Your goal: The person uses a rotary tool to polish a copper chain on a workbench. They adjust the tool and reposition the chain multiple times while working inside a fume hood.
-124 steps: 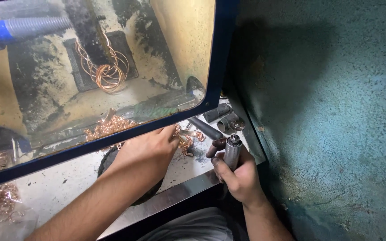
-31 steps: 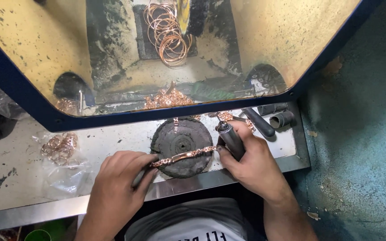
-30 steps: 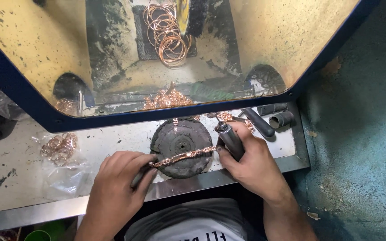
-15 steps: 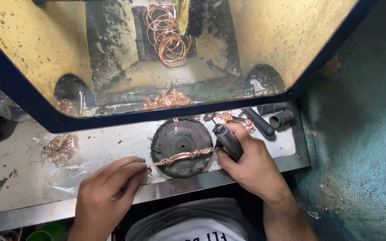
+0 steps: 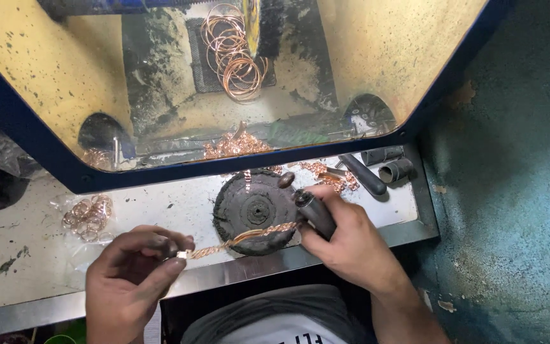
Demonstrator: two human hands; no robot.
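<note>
Where stretched along the bench (image 5: 160, 210) front edge: twisted copper chain (image 5: 243, 239), pinched by left hand (image 5: 132, 277) fingertips, far end beside right hand (image 5: 351, 245) gripping dark tool (image 5: 315, 213); across black disc (image 5: 256, 211).

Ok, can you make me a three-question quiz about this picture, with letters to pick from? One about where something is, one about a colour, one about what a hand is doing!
1. Where does the chain lie?
A. across the dark disc
B. inside the cabinet
C. on the floor

2. What colour is the cabinet frame?
A. red
B. blue
C. white

3. What is the right hand doing?
A. resting flat and empty
B. gripping a dark tool
C. holding a cup

Answers:
1. A, the chain runs from the left hand over the disc toward the tool.
2. B, the edge round the yellowed window is dark blue.
3. B, its fingers wrap round the dark handle, whose tip meets the chain.
</note>
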